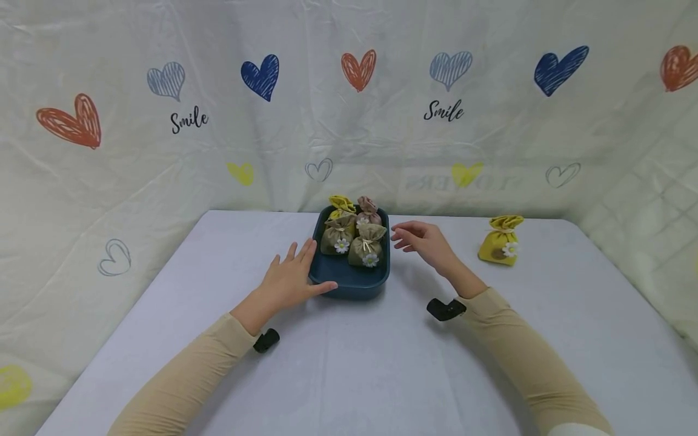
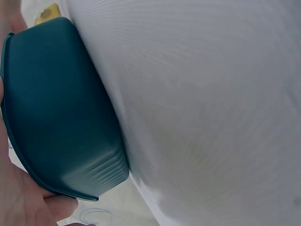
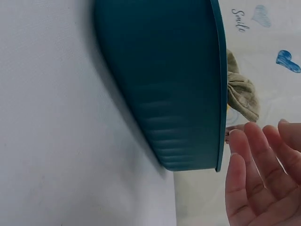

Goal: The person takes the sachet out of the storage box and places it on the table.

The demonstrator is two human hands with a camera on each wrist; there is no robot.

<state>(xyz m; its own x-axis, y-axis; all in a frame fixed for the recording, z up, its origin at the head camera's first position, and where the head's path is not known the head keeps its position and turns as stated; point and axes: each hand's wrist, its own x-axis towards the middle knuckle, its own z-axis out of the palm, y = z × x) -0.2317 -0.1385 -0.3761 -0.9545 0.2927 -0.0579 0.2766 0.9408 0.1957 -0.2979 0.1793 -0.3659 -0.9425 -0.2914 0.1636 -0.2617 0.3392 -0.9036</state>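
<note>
A dark teal rectangular tub (image 1: 347, 280) stands on the table. Inside, toward its far end, are two olive drawstring pouches (image 1: 368, 244), a yellow one (image 1: 342, 204) and a pinkish-brown one (image 1: 369, 209); white daisies show on some. My left hand (image 1: 289, 280) lies against the tub's left rim with its fingers spread and the thumb over the near corner. Just off the right rim hovers my right hand (image 1: 428, 244), its fingers relaxed and slightly bent, nothing in them. The right wrist view shows these fingers (image 3: 263, 165) beside the rim.
A yellow drawstring pouch (image 1: 498, 242) with a daisy stands by itself at the table's back right. White cloth covers the table (image 1: 371, 375). Behind it hangs a pale curtain (image 1: 392, 133) printed with hearts and the word Smile.
</note>
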